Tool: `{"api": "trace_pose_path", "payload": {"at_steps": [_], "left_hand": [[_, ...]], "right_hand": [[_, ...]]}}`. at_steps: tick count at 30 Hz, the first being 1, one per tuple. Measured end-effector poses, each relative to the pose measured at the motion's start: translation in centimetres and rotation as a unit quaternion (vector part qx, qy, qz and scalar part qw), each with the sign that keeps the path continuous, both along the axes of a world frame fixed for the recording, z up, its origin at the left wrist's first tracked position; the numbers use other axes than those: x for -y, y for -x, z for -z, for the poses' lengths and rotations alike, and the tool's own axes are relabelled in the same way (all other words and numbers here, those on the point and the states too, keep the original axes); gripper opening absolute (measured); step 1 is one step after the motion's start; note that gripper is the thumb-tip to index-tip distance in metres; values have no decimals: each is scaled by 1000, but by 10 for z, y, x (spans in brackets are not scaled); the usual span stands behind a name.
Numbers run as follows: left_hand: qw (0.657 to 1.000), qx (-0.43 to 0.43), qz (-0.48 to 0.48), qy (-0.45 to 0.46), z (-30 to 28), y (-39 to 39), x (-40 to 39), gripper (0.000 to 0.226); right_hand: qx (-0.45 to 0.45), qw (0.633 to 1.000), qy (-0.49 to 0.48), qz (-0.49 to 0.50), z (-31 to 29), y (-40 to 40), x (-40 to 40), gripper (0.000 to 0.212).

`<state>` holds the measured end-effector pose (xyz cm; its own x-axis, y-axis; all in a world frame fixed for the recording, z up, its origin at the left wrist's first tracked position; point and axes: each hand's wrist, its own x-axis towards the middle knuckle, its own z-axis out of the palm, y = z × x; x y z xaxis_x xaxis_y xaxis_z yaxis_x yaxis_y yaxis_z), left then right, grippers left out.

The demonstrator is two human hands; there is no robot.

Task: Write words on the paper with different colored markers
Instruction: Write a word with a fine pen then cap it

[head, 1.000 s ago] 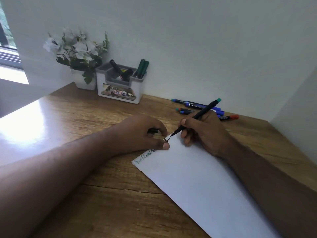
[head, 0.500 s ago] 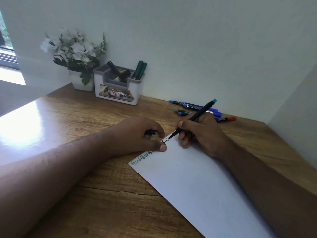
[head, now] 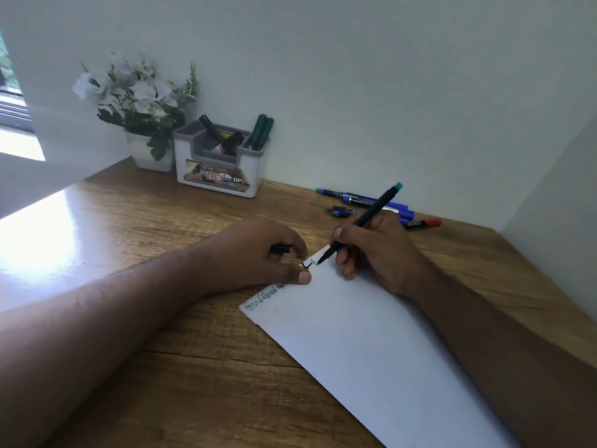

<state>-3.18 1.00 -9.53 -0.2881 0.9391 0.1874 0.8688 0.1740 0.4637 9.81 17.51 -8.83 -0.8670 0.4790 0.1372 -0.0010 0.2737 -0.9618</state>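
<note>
Sitting at the far left of the wooden desk [head: 135, 227], a white pot of pale flowers [head: 135, 98] is standing against the wall, just beside a white and grey organizer [head: 219, 163] that is holding black markers and two green ones upright or leaning in its compartments. Nearer the middle, the left hand [head: 258, 253] is resting on the desk with its fingers curled around a small black cap [head: 280, 249], and its thumb is pressing down on the top edge of the paper [head: 371, 350], partly covering a line of green writing [head: 265, 297] that is running along that edge. The sheet is lying at a slant, reaching from the middle of the desk toward the lower right corner of the view. Just right of the thumb, the right hand [head: 378, 253] is pinching a black pen with a teal end [head: 361, 221], tilted up and to the right, and its tip is touching the paper at a few fresh dark marks. Behind this hand, a loose group of markers [head: 365, 202] with blue, teal and red caps is lying flat near the back wall.
</note>
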Motion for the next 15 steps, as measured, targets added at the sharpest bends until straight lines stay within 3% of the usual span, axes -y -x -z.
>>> {"api": "trace_pose_path", "payload": {"at_steps": [15], "left_hand": [[1000, -1, -3, -2, 1, 0, 0, 40]], "right_hand": [[1, 1000, 0, 5, 0, 0, 0, 24]]}}
